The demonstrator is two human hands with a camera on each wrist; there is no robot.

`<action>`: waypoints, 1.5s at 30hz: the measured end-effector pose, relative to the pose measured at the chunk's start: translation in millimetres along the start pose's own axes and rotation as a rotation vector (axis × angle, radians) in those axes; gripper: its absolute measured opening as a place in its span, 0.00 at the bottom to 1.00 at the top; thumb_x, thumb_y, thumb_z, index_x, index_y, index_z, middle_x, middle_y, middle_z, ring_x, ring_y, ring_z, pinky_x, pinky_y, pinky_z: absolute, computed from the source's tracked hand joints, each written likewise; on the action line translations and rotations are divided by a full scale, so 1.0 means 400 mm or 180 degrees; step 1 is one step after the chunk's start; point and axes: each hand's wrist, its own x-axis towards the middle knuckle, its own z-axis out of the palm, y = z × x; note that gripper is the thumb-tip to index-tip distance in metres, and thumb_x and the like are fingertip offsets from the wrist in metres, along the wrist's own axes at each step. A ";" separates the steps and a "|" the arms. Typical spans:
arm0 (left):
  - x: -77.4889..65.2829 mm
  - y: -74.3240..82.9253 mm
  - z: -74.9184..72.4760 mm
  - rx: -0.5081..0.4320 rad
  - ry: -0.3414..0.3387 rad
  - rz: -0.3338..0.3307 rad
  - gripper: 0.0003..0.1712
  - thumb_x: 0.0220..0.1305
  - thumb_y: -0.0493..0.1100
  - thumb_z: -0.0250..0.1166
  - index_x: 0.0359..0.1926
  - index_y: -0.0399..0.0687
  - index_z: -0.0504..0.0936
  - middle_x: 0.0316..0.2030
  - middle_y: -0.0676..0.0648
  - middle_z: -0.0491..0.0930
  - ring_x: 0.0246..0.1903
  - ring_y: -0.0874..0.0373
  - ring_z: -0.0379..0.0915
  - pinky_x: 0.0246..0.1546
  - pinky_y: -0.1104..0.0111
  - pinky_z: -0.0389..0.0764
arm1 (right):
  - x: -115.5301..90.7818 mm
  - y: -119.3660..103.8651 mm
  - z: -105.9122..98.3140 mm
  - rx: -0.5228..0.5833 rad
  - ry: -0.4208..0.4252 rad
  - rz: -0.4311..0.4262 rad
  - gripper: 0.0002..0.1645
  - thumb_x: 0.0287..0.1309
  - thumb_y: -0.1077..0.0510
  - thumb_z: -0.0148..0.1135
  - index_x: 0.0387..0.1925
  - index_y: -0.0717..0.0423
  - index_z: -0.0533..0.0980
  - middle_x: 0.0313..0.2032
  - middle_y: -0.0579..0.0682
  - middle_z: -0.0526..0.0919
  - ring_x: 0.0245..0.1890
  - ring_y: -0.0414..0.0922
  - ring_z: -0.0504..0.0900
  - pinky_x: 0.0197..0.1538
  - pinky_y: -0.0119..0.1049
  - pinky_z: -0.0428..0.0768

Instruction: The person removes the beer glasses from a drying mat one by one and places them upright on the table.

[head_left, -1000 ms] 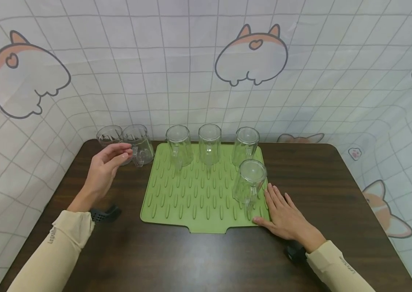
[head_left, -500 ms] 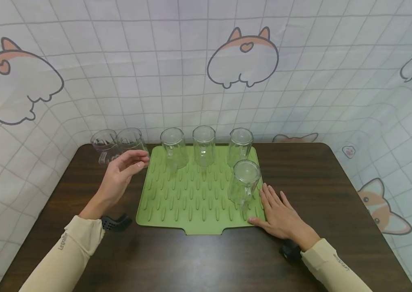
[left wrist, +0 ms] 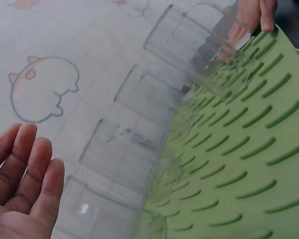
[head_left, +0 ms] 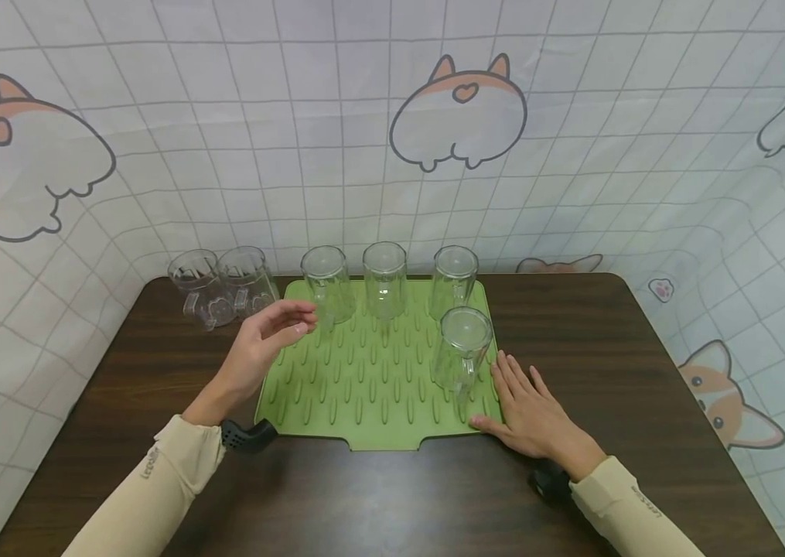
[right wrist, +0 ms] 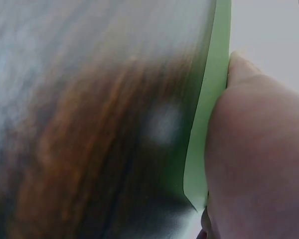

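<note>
My left hand (head_left: 260, 352) hangs over the left part of a green ribbed mat (head_left: 371, 418), its fingers loosely bent and holding nothing. A glass mug (head_left: 329, 286) stands just beyond its fingertips; whether they touch cannot be told. In the left wrist view that hand (left wrist: 25, 179) is beside a row of clear mugs. My right hand (head_left: 531, 414) lies flat with fingers spread at the mat's right edge. The right wrist view shows its thumb (right wrist: 264, 144) against the green edge. A mug (head_left: 460, 352) stands near its fingertips on the mat.
Two more mugs stand at the back of the mat, a middle one (head_left: 385, 282) and a right one (head_left: 452, 282). On the dark wooden table (head_left: 378, 510), two handled glass mugs (head_left: 211, 298) (head_left: 253, 286) are at the back left. A patterned cloth (head_left: 336, 139) hangs behind.
My left hand has moved right, from beside the back-left mugs to over the mat's left part, holding nothing. The right hand stays at the mat's edge. The head view has shifted slightly.
</note>
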 end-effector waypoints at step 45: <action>0.029 -0.122 0.325 -0.0083 -0.0912 -0.0252 0.22 0.75 0.40 0.60 0.63 0.30 0.75 0.58 0.24 0.78 0.60 0.31 0.77 0.58 0.72 0.82 | -0.008 -0.001 0.011 0.0079 -0.0025 0.0048 0.61 0.68 0.23 0.50 0.81 0.63 0.49 0.83 0.61 0.42 0.84 0.59 0.45 0.82 0.64 0.48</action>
